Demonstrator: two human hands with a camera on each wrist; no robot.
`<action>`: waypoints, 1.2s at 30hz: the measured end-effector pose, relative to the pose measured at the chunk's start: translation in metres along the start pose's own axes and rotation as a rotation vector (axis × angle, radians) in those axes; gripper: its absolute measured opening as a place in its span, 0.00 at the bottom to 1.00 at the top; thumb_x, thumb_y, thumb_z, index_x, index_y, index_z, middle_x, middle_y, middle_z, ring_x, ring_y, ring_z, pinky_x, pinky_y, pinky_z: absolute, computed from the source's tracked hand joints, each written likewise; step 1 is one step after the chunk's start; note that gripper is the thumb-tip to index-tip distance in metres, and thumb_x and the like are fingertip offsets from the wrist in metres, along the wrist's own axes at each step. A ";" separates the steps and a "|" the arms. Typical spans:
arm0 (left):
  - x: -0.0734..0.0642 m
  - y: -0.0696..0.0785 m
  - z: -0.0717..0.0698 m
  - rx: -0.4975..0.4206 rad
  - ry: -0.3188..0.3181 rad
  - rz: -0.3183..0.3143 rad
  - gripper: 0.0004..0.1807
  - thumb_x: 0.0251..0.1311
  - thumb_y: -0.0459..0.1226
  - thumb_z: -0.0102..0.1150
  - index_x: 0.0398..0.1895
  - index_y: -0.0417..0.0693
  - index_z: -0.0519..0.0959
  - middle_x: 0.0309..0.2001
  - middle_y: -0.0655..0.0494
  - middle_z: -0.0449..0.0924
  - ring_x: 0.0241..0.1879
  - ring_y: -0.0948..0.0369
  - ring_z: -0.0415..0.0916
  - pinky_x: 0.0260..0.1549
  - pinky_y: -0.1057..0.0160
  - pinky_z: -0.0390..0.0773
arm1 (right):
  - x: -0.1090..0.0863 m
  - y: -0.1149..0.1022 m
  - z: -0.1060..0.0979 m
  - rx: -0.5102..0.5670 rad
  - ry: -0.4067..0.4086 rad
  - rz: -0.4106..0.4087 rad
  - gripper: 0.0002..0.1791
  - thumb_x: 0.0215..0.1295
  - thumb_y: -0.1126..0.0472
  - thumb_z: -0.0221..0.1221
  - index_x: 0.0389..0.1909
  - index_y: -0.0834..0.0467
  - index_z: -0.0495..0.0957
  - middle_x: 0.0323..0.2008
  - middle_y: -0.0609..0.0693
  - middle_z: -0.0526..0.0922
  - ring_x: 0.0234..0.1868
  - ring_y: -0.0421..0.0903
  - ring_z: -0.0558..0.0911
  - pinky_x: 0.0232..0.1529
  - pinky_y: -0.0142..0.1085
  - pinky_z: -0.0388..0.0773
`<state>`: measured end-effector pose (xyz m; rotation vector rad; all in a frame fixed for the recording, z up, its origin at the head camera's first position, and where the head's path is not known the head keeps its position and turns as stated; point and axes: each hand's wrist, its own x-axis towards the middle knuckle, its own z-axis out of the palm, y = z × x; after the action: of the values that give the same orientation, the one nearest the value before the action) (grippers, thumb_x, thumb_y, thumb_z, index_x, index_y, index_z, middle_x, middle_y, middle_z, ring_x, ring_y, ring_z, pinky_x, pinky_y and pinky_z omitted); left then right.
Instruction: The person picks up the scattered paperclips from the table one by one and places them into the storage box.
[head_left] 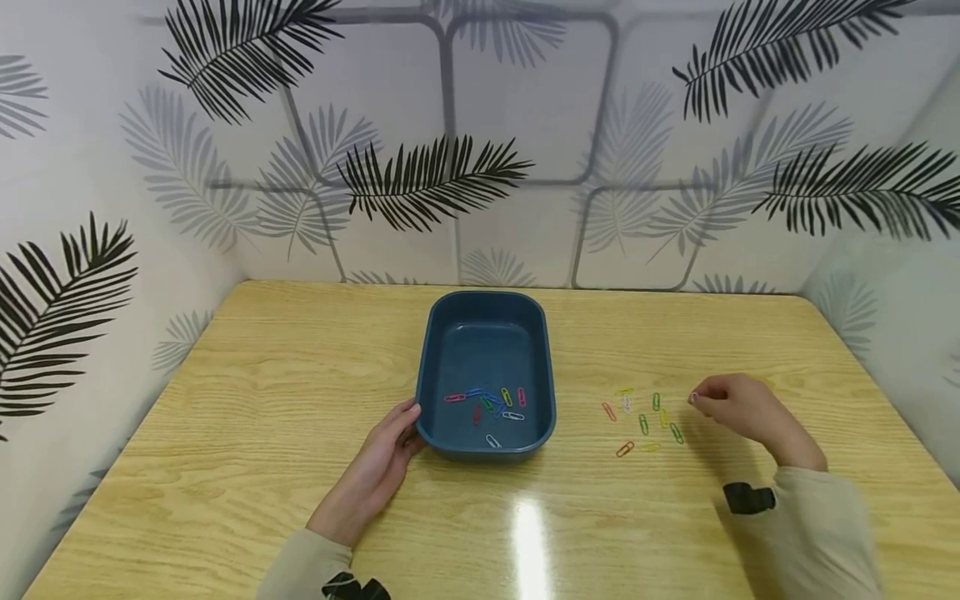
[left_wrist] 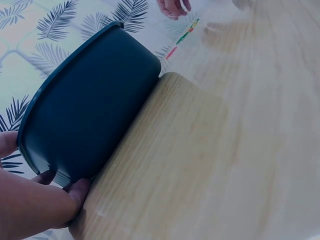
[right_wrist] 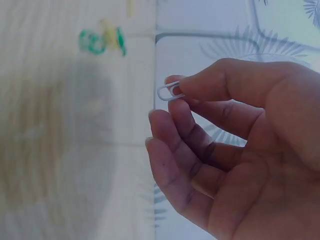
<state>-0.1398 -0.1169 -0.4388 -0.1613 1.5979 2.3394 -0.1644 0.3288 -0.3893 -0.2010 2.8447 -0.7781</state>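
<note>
A dark blue plastic bin (head_left: pixel 486 454) stands on the table with several coloured paper clips lying in its near half. My left hand (head_left: pixel 378 467) grips the bin's near left corner, thumb at the rim and fingers lower against the wall, as the left wrist view also shows. Right of the bin, my right hand (head_left: pixel 750 417) is raised over the table. Between its thumb and index finger it pinches a white paper clip (right_wrist: pixel 165 92); the other fingers are loosely bent. To that hand's left lie several loose paper clips, among them a green one (head_left: pixel 643 425) and an orange one (head_left: pixel 625 449).
The wood-grain table (head_left: pixel 300 358) runs back to a wall (head_left: pixel 517 233) covered with leaf-patterned sheeting, which also rises at both sides. A bright light reflection lies on the tabletop in front of the bin. Dark bands are worn at both wrists.
</note>
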 end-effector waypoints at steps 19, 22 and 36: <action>0.000 -0.001 0.001 -0.005 0.005 -0.007 0.27 0.74 0.39 0.43 0.69 0.31 0.56 0.64 0.40 0.62 0.58 0.58 0.64 0.58 0.63 0.64 | 0.016 -0.083 0.001 0.176 0.057 -0.121 0.09 0.69 0.65 0.55 0.43 0.66 0.78 0.34 0.56 0.82 0.34 0.52 0.82 0.33 0.40 0.76; 0.000 -0.001 0.002 -0.011 0.007 -0.001 0.27 0.74 0.39 0.43 0.69 0.31 0.57 0.64 0.41 0.62 0.58 0.58 0.63 0.58 0.62 0.64 | 0.021 -0.096 0.002 0.184 0.063 -0.143 0.09 0.69 0.65 0.55 0.43 0.65 0.79 0.33 0.55 0.82 0.33 0.49 0.82 0.32 0.40 0.75; 0.000 -0.002 0.004 -0.034 0.052 0.016 0.23 0.73 0.38 0.45 0.64 0.30 0.61 0.51 0.50 0.73 0.50 0.61 0.69 0.54 0.64 0.68 | 0.048 -0.150 0.022 0.331 0.076 -0.224 0.08 0.68 0.66 0.56 0.42 0.66 0.81 0.33 0.57 0.83 0.31 0.46 0.81 0.38 0.41 0.78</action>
<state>-0.1391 -0.1122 -0.4389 -0.2189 1.5896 2.3935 -0.1946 0.1811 -0.3378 -0.4531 2.7372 -1.3107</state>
